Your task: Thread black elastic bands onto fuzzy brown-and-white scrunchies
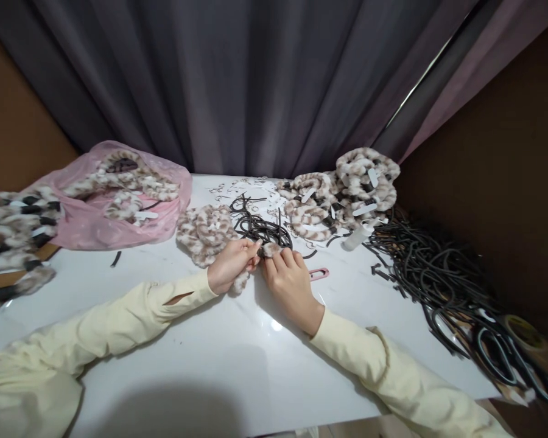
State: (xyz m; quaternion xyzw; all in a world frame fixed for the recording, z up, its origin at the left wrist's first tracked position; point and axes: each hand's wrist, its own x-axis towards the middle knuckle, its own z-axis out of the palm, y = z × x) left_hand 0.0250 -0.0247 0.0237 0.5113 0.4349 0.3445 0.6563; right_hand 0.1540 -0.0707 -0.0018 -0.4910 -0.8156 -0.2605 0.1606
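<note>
While my left hand (232, 265) pinches a fur strip (271, 249), my right hand (288, 283) pinches it alongside, exact grip hard to see, the strip between both, near black cords (262, 229).

Right hand (288, 283) is partly hiding furry piece (270, 249) right of pink bag (80, 226), furry bundles (4, 234) left of it are running off-frame

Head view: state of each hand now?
Left hand: closed, holding a furry strip.
Right hand: closed on a furry end; can't tell if same strip.
</note>
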